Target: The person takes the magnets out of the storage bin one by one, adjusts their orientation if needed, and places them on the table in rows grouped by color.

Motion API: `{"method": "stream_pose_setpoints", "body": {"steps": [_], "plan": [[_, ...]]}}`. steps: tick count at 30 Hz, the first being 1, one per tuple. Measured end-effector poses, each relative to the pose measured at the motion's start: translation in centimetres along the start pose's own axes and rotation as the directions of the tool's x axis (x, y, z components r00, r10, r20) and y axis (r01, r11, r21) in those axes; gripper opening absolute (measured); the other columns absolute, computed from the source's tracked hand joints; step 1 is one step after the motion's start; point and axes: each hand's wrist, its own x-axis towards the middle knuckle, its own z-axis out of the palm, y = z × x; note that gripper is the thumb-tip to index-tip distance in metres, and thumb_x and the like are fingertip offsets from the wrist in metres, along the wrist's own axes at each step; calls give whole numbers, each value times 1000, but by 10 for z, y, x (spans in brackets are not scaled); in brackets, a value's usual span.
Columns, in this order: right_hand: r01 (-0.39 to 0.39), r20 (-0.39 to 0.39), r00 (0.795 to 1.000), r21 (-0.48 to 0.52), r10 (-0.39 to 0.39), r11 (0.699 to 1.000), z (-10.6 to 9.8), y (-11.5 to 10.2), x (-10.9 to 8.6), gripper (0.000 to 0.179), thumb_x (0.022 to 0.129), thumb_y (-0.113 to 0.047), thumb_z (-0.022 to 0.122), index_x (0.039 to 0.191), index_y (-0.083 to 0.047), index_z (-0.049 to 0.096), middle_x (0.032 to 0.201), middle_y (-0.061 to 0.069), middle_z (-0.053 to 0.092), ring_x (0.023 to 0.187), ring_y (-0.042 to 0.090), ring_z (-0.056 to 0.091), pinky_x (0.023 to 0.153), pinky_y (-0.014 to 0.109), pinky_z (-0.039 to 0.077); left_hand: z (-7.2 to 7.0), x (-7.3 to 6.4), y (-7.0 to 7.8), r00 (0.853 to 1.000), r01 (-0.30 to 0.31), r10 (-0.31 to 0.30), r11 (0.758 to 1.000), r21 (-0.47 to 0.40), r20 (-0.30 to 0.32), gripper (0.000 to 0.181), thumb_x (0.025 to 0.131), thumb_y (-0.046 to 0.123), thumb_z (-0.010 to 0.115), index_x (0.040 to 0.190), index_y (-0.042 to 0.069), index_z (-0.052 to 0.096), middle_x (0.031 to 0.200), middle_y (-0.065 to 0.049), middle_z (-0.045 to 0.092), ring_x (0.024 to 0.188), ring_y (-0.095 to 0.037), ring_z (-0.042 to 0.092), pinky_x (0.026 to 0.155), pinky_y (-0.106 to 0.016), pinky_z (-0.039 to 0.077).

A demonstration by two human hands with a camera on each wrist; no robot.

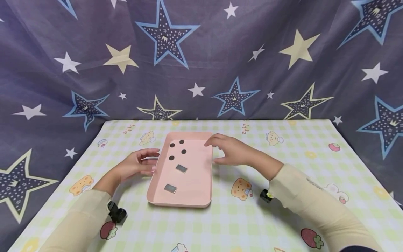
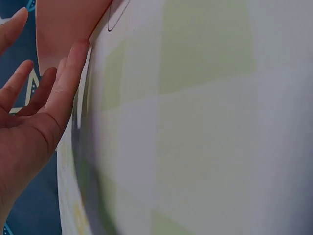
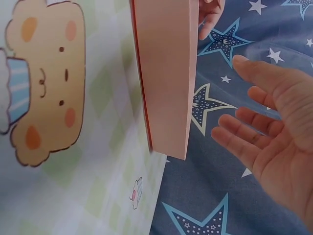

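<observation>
The pink tray [image 1: 196, 175] lies on the desk [image 1: 245, 227], four black discs [image 1: 184, 151] in its far left part, two grey rectangles [image 1: 181, 168] nearer its front. The left hand [image 1: 135, 162], fingers loosely apart, is by its left wall; the right hand [image 1: 234, 150], thumb and fingers wide, by its far right corner

A dark purplish-grey fabric drape [image 1: 204, 66] hangs behind the broad, flat-topped surface [image 1: 292, 150] and drops past its left and right sides, lightly creased. Printed on it are blue-outlined stars [image 1: 165, 37] with dotted dark centres, cream-outlined stars [image 1: 303, 104], solid cream stars [image 1: 299, 49] and small white stars [image 1: 231, 10]. The surface wears a pale green-and-white checked cover [image 1: 283, 157] with cartoon animals [image 1: 241, 188], strawberries [image 1: 311, 238] and reddish lettering [image 1: 244, 129]. Soft light leaves blurred shadows across the cover.
</observation>
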Motion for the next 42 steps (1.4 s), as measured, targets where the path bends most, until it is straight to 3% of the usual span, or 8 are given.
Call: {"method": "stream_pose_setpoints", "body": {"steps": [5,16,27,35,42], "plan": [[-11,16,1000,79,10,997,1,1,7,50,80,-6,78,126,0,59,124,12,58,105,27,61,83,34,54,1,1,-2,999,19,-18,1000,-21,41,82,85,-4,69,153,-1,23,153,-29,27,127,-29,50,88,-42,53],[-66,73,996,145,56,987,4,-1,19,50,83,-2,75,129,-1,57,127,14,56,109,29,60,84,38,55,3,1,-4,994,42,-33,996,-85,101,85,88,-5,65,156,4,15,155,-27,21,122,-23,53,89,-50,52],[-103,156,984,146,80,984,4,-7,41,41,82,-2,74,121,-3,62,124,10,61,101,22,64,78,26,55,4,0,-2,993,42,-33,996,-75,117,85,89,-5,64,156,5,13,155,-28,19,122,-23,53,89,-51,51],[-96,171,983,200,62,975,7,-3,58,36,80,-1,75,114,0,65,115,11,66,93,20,68,87,33,52,5,0,-1,992,49,-42,997,-61,116,84,90,-5,62,157,5,12,156,-28,18,122,-23,53,88,-50,52],[-153,207,972,204,110,967,7,-7,71,31,81,-3,76,111,-2,67,108,9,67,89,20,67,80,24,52,5,0,1,992,56,-48,997,-60,118,84,91,-5,62,157,6,12,156,-27,20,122,-24,53,88,-50,52]]}}
